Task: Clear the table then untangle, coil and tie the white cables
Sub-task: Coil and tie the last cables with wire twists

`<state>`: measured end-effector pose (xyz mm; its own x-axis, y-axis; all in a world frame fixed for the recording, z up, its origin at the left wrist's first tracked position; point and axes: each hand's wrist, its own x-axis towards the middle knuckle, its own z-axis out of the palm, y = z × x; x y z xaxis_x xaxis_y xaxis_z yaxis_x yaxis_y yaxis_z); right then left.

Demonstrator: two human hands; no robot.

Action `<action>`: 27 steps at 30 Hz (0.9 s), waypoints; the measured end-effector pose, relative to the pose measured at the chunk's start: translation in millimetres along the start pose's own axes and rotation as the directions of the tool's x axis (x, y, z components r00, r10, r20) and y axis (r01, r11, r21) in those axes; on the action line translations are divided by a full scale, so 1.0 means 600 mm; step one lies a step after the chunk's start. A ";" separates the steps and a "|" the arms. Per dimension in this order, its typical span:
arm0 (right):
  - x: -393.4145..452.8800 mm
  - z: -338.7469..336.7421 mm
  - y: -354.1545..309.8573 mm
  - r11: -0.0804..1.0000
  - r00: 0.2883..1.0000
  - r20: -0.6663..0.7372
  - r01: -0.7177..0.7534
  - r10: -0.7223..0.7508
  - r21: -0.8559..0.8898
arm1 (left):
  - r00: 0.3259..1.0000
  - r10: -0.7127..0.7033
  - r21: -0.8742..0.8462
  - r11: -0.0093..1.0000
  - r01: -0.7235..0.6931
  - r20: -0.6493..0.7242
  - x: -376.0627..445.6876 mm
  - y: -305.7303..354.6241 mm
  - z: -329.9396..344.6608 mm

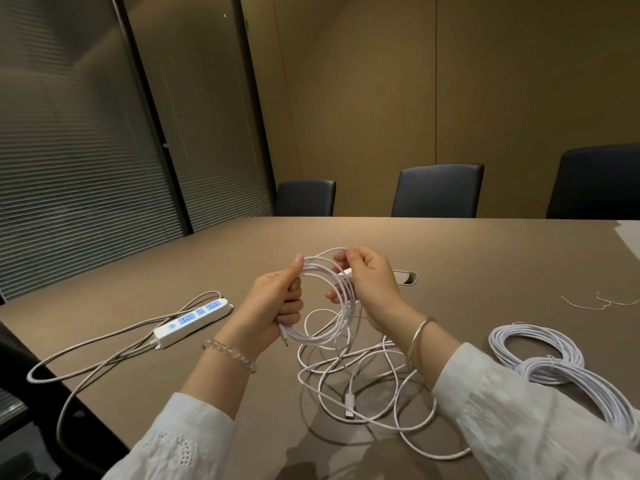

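The loose white cable is lying near the bench front edge; both hands, left and right, are gripping its coil.

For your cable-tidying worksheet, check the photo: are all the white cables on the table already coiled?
No: two finished coils lie at the right, but a loose tangle still sprawls on the table below the hands.

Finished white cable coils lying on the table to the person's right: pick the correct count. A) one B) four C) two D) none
C: two finished coils lie side by side at the right, while the left hand and right hand hold a third, half-wound cable above the table.
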<state>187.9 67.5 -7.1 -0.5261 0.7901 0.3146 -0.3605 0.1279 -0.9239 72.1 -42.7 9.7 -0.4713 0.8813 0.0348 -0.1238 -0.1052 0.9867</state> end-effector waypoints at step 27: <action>0.005 -0.045 0.006 0.997 0.985 0.159 -0.068 0.075 -0.047 | 0.998 0.037 -0.278 0.959 -0.048 -0.046 0.014 0.025 -0.046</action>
<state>205.6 86.5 -15.2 -0.6669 0.6924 0.2753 -0.2874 0.1018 -0.9524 42.3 -49.7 20.5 -0.5155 0.8545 0.0638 -0.3390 -0.2717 0.9007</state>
